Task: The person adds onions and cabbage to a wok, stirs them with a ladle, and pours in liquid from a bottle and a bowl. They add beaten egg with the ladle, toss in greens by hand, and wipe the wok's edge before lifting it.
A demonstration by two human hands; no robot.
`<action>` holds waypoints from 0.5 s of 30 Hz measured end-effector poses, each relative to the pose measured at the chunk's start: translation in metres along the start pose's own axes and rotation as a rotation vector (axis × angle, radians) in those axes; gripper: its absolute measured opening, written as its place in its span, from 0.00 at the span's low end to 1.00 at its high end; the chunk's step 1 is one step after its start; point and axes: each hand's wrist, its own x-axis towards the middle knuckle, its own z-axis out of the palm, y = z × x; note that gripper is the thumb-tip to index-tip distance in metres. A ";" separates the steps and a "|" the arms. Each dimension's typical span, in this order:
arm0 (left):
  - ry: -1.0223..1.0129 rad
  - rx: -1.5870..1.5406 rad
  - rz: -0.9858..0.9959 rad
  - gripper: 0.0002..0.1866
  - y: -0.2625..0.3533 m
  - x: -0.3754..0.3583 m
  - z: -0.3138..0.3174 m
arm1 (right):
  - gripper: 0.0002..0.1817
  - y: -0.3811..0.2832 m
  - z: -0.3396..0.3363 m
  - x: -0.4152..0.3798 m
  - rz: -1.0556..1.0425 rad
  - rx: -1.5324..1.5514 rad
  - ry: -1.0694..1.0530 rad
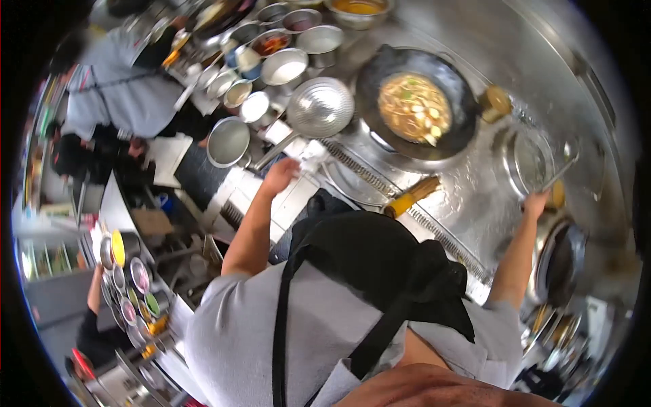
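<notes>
My left hand [281,178] is beside the stove edge, slightly blurred, its fingers loosely apart with nothing seen in them. Just past it lie the handle and bowl of a dimpled metal strainer [321,108]. Over on the right, my right hand [536,202] is closed round the handle of a metal ladle [560,172]. The ladle extends over a round metal pot [530,161] set in the cooktop. A dark wok [369,85] stands on the burner ahead, holding noodles or strips in brown sauce [411,105] with pale chunks and green bits.
A yellow-handled bamboo brush [411,197] lies at the cooktop's front edge. Several metal bowls [285,66] crowd the left back, beside a saucepan [228,142]. Another dark wok [561,261] is at the right. Co-workers in grey [125,85] and black [98,336] are on the left.
</notes>
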 end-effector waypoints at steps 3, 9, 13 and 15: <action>0.119 0.189 0.218 0.19 0.022 0.037 -0.025 | 0.40 -0.030 -0.020 -0.067 -0.058 -0.086 -0.129; 0.290 0.371 0.195 0.25 0.098 0.094 -0.079 | 0.44 -0.093 -0.029 -0.217 -0.347 0.209 -0.099; 0.411 0.875 0.100 0.32 0.072 0.165 -0.094 | 0.24 -0.219 -0.064 -0.327 0.271 1.059 -0.674; 0.313 0.933 -0.028 0.35 0.090 0.173 -0.096 | 0.28 -0.243 -0.057 -0.328 0.188 1.048 -0.835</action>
